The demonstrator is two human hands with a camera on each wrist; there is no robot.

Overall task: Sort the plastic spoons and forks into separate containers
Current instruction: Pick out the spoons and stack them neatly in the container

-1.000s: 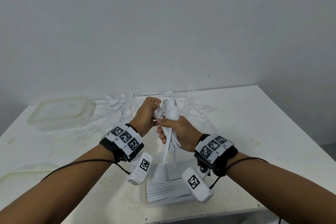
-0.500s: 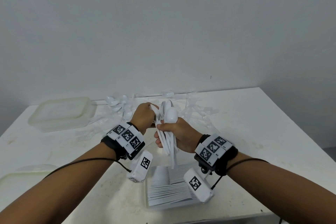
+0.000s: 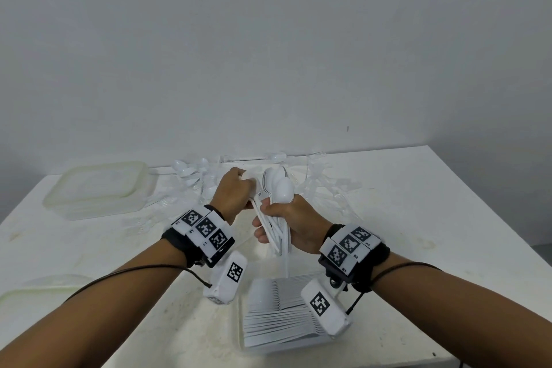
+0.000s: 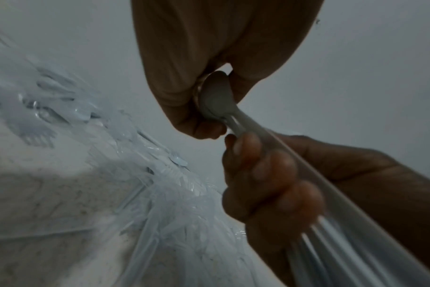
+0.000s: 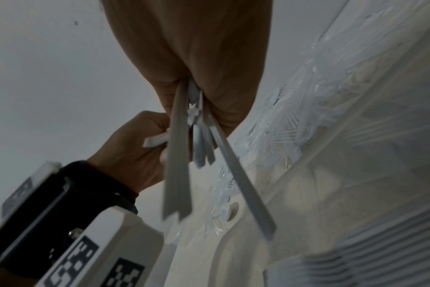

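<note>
The right hand (image 3: 294, 222) is wrapped round a bunch of spoons (image 3: 276, 206), bowls up, directly behind the near tray (image 3: 248, 346) already lined with cutlery. The left hand (image 3: 236, 196) pinches the bowl of one spoon (image 4: 215, 97) at the bunch's left side. Best to tuck that spoon in level with the others before lowering the bunch flat into the tray. Loose forks (image 3: 325, 188) lie beyond it.

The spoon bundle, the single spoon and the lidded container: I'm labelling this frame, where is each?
spoon bundle (image 3: 279, 188): head view, on the upright bowls above the right hand.
single spoon (image 4: 215, 101): left wrist view, on its bowl, pinched by the left hand.
lidded container (image 3: 98, 188): head view, on its lid.
</note>
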